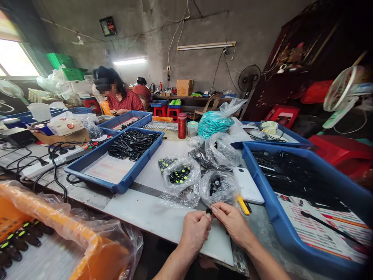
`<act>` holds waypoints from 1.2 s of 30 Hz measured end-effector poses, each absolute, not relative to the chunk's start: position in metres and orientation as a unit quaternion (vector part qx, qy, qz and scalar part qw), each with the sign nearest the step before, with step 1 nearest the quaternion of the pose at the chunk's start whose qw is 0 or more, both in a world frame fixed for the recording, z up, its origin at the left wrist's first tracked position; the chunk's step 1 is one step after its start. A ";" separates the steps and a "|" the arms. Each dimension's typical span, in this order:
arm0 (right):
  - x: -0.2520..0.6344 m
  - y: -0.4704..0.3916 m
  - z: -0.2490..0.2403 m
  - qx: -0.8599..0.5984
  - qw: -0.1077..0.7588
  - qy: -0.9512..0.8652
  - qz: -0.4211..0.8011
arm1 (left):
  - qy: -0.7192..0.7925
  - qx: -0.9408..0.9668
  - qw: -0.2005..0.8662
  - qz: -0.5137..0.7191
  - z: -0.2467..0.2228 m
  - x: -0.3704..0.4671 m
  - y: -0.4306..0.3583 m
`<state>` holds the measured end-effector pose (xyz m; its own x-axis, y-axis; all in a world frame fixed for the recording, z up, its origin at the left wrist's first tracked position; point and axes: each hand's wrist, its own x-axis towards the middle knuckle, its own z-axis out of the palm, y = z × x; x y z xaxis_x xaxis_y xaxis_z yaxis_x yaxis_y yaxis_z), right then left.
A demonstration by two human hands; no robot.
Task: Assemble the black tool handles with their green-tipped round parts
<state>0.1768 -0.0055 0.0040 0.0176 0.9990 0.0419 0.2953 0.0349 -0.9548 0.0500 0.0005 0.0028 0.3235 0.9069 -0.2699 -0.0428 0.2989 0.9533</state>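
Note:
My left hand and my right hand meet over the front of the white board. Both are closed, pinching one small black part between their fingertips; its exact kind is mostly hidden by the fingers. Just beyond my hands sits an open clear bag of small black pieces. Left of it, another bag holds black pieces with yellow-green dots, with a heap of tiny metal parts in front. A yellow-handled cutter lies near my right hand, beside a white phone-like slab.
Blue trays stand left and right, holding black parts. An orange crate lined with plastic is at front left. Behind the bags are a teal-filled bag and a red bottle. A person sits across the table.

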 end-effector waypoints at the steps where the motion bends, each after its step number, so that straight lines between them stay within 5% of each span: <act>1: 0.176 -0.005 0.006 -0.564 0.437 -0.574 0.402 | 0.458 0.473 0.663 0.357 0.003 0.050 0.000; 23: 0.179 0.002 0.029 -0.570 0.333 -0.705 0.260 | 0.466 0.483 0.658 0.343 0.002 0.050 0.001; 36: 0.181 0.002 0.023 -0.563 0.349 -0.690 0.292 | 0.471 0.486 0.648 0.349 0.002 0.051 0.000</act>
<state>0.1808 0.0022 0.0226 -0.1218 0.9807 0.1532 0.5735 0.1955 -0.7956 0.0514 0.0004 0.0020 0.3131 0.9101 -0.2714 0.0052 0.2841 0.9588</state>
